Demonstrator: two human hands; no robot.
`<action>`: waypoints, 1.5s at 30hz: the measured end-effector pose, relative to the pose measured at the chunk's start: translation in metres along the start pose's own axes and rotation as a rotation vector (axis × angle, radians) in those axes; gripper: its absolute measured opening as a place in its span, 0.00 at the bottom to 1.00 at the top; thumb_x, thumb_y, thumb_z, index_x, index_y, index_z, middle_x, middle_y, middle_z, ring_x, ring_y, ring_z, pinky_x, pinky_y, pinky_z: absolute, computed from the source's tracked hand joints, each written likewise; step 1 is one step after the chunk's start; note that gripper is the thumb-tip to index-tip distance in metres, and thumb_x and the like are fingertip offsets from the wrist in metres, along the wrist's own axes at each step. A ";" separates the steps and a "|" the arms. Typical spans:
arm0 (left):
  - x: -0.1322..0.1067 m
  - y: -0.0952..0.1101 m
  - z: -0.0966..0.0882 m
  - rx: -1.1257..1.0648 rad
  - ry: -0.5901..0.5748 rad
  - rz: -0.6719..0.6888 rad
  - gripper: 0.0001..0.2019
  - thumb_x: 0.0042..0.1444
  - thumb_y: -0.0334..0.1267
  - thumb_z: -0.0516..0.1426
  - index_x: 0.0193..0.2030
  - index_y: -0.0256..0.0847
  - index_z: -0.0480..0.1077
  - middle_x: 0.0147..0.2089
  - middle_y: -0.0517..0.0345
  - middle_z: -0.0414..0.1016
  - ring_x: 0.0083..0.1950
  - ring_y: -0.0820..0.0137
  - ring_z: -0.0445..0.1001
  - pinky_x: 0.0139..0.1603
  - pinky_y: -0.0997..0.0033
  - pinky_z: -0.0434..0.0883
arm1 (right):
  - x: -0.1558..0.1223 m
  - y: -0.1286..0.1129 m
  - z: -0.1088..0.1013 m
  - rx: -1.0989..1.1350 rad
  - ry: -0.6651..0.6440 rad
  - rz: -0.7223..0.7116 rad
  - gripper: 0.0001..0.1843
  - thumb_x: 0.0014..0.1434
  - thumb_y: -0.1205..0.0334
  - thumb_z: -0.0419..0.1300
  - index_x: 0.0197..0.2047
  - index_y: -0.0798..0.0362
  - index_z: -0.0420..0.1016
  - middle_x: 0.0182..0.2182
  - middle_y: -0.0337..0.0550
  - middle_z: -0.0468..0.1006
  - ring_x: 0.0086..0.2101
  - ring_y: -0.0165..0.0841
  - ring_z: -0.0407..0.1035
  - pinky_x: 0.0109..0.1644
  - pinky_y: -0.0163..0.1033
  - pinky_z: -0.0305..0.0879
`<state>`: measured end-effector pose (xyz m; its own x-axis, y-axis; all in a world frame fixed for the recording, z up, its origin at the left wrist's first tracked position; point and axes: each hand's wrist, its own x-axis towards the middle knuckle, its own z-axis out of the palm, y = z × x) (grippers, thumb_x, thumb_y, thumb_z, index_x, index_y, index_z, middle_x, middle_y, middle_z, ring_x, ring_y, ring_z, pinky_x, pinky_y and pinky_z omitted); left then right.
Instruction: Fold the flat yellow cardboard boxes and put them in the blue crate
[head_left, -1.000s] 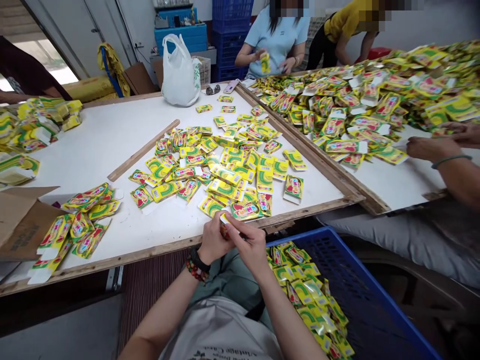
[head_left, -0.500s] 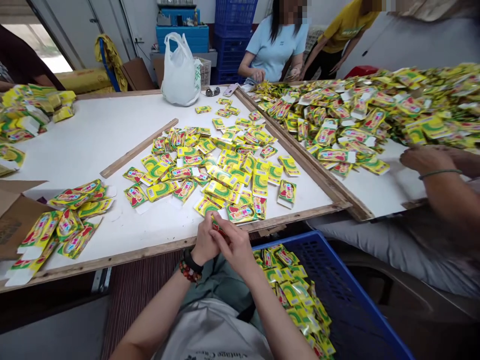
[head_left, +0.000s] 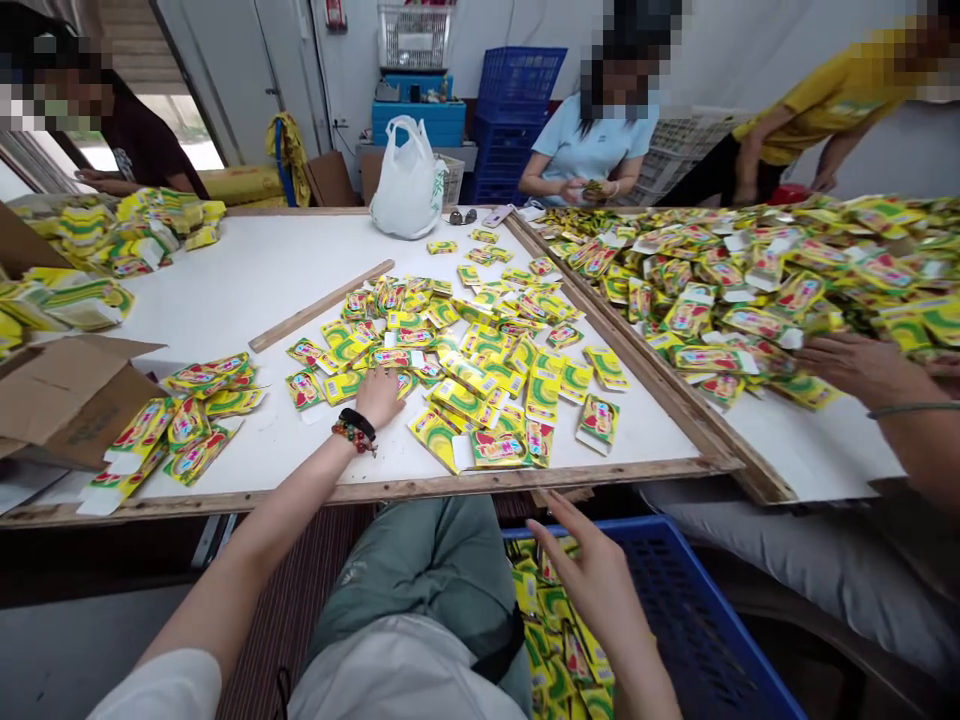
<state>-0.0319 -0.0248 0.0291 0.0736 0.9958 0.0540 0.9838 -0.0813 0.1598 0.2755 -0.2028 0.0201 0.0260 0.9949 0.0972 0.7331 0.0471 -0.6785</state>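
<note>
My left hand (head_left: 379,398), with a dark band and a beaded bracelet at the wrist, reaches onto the near left edge of a pile of small yellow-green candy boxes (head_left: 469,372). Its fingers stretch forward over the boxes, with the tips partly lost among them. My right hand (head_left: 592,568) is open, fingers apart and nothing in it, above the blue plastic crate (head_left: 712,630) beside my lap. Inside that crate lie many similar filled-looking boxes (head_left: 559,640). Some boxes in the pile have white flaps sticking out.
Wooden strips (head_left: 637,370) divide and edge the white table (head_left: 300,245). A larger heap of boxes (head_left: 750,270) covers the right section, where a co-worker's hand (head_left: 855,370) works. At left stand a cardboard carton (head_left: 75,400) and flattened boxes (head_left: 191,425). A white plastic bag (head_left: 409,185) sits behind.
My hands were together at the table edge around a small box. They have parted: the left moved forward onto the pile, the right moved down and right over the crate, without the box.
</note>
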 end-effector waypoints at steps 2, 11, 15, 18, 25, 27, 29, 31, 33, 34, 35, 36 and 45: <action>-0.001 -0.001 0.001 0.024 0.000 0.054 0.14 0.52 0.27 0.57 0.47 0.27 0.68 0.49 0.34 0.69 0.50 0.52 0.69 0.46 0.57 0.69 | 0.011 -0.030 0.019 0.131 -0.062 -0.097 0.26 0.58 0.49 0.58 0.55 0.52 0.74 0.54 0.52 0.72 0.56 0.45 0.66 0.59 0.52 0.64; -0.074 -0.001 -0.019 -0.208 0.353 0.565 0.18 0.61 0.26 0.48 0.52 0.48 0.70 0.59 0.56 0.69 0.70 0.59 0.52 0.67 0.47 0.55 | 0.058 -0.093 0.071 0.905 -0.173 0.070 0.34 0.53 0.43 0.62 0.59 0.52 0.69 0.61 0.50 0.65 0.59 0.43 0.62 0.62 0.50 0.61; -0.110 0.036 0.001 -0.676 0.496 0.537 0.31 0.60 0.27 0.46 0.69 0.50 0.46 0.74 0.52 0.38 0.74 0.57 0.36 0.69 0.44 0.51 | 0.058 -0.096 0.075 1.072 -0.333 0.071 0.26 0.51 0.49 0.66 0.51 0.52 0.74 0.50 0.47 0.77 0.50 0.39 0.72 0.55 0.44 0.69; -0.127 0.065 0.020 -0.984 0.348 0.340 0.39 0.60 0.34 0.48 0.71 0.42 0.27 0.74 0.44 0.27 0.74 0.56 0.40 0.69 0.49 0.54 | 0.047 -0.088 0.082 1.107 -0.147 0.135 0.20 0.51 0.51 0.65 0.46 0.50 0.72 0.41 0.44 0.81 0.41 0.36 0.75 0.49 0.42 0.71; -0.134 0.101 0.037 -0.941 0.295 0.154 0.43 0.52 0.45 0.61 0.68 0.38 0.41 0.64 0.37 0.57 0.63 0.55 0.64 0.60 0.54 0.66 | 0.032 -0.057 0.082 1.089 0.107 0.309 0.17 0.43 0.47 0.65 0.31 0.51 0.79 0.36 0.43 0.81 0.38 0.38 0.74 0.46 0.44 0.71; -0.133 0.106 0.038 -0.911 0.317 0.121 0.40 0.52 0.45 0.60 0.66 0.38 0.45 0.58 0.40 0.65 0.53 0.57 0.72 0.51 0.57 0.72 | 0.034 -0.063 0.077 1.107 0.074 0.303 0.18 0.47 0.46 0.64 0.30 0.52 0.80 0.34 0.44 0.81 0.36 0.37 0.74 0.43 0.42 0.72; -0.131 0.108 0.042 -0.866 0.379 0.127 0.38 0.52 0.45 0.60 0.64 0.38 0.46 0.53 0.42 0.69 0.48 0.59 0.75 0.45 0.60 0.73 | 0.040 -0.075 0.074 1.135 0.015 0.324 0.18 0.49 0.47 0.63 0.30 0.54 0.80 0.32 0.44 0.81 0.33 0.36 0.73 0.40 0.40 0.72; -0.129 0.108 0.049 -0.821 0.497 0.161 0.36 0.52 0.45 0.59 0.63 0.38 0.48 0.53 0.42 0.68 0.49 0.59 0.74 0.45 0.60 0.73 | 0.046 -0.089 0.072 1.173 -0.026 0.363 0.16 0.47 0.50 0.65 0.32 0.55 0.81 0.32 0.43 0.81 0.32 0.36 0.74 0.41 0.40 0.72; -0.126 0.104 0.057 -0.774 0.653 0.188 0.33 0.53 0.45 0.58 0.61 0.38 0.49 0.53 0.42 0.67 0.52 0.59 0.73 0.47 0.60 0.73 | 0.051 -0.098 0.070 1.218 -0.092 0.380 0.18 0.46 0.53 0.66 0.38 0.55 0.82 0.36 0.44 0.82 0.36 0.38 0.75 0.45 0.42 0.72; -0.125 0.102 0.059 -0.758 0.713 0.207 0.31 0.53 0.45 0.58 0.60 0.39 0.50 0.53 0.43 0.67 0.52 0.60 0.73 0.47 0.60 0.73 | 0.053 -0.101 0.069 1.230 -0.136 0.369 0.21 0.46 0.54 0.66 0.42 0.55 0.81 0.39 0.45 0.81 0.38 0.39 0.76 0.48 0.43 0.72; -0.123 0.100 0.061 -0.751 0.747 0.237 0.28 0.54 0.44 0.58 0.58 0.40 0.52 0.51 0.44 0.68 0.51 0.61 0.73 0.46 0.61 0.73 | 0.053 -0.102 0.068 1.224 -0.170 0.344 0.23 0.47 0.54 0.65 0.46 0.54 0.80 0.42 0.46 0.81 0.41 0.40 0.75 0.51 0.45 0.71; -0.121 0.098 0.062 -0.756 0.754 0.275 0.25 0.54 0.43 0.57 0.55 0.41 0.53 0.49 0.47 0.68 0.50 0.62 0.73 0.44 0.63 0.74 | 0.052 -0.102 0.066 1.184 -0.178 0.300 0.24 0.48 0.54 0.64 0.49 0.53 0.79 0.45 0.47 0.80 0.44 0.41 0.75 0.54 0.47 0.69; -0.122 0.094 0.050 -0.853 0.378 0.263 0.31 0.52 0.42 0.58 0.60 0.39 0.50 0.49 0.45 0.72 0.46 0.59 0.76 0.43 0.59 0.73 | 0.037 -0.091 0.061 0.518 0.108 -0.030 0.16 0.57 0.56 0.61 0.49 0.48 0.79 0.39 0.42 0.82 0.33 0.36 0.77 0.43 0.41 0.74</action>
<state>0.0598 -0.1520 -0.0114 0.0702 0.8746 0.4798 0.4831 -0.4506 0.7507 0.1687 -0.1652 0.0412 0.1002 0.9788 0.1786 0.3034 0.1409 -0.9424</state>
